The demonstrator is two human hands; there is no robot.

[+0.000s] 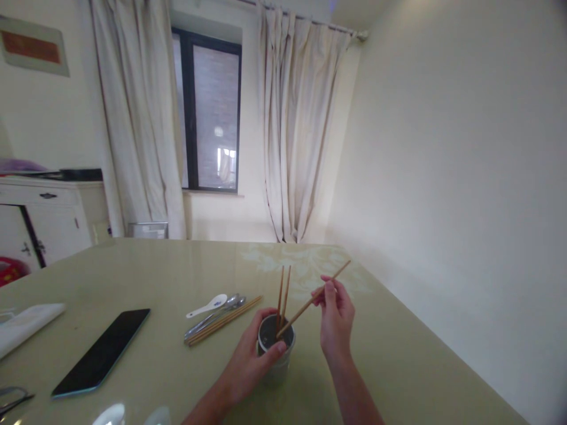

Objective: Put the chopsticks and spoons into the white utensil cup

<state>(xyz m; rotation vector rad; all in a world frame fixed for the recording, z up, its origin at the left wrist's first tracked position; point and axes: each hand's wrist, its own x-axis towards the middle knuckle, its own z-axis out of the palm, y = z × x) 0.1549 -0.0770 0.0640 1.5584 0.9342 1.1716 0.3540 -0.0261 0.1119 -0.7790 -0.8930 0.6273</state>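
My left hand (254, 354) is wrapped round a grey cup-shaped holder (280, 365) that stands on the table. Two wooden chopsticks (283, 295) lean upright inside it. My right hand (335, 316) pinches another chopstick (305, 307), tilted so its lower end is at the holder's mouth and its upper end points up to the right. Left of the holder lies a bundle of chopsticks (225, 321). Beside the bundle are metal spoons (231, 301) and a white spoon (208, 306). The inside of the holder is dark, so its bottom cannot be seen.
A black tablet or large phone (104, 352) lies on the glossy table (168, 271) at the left. Farther left are a white flat object (26, 324) and eyeglasses or a similar dark-framed item (13, 398). A wall (452, 177) borders the table's right side.
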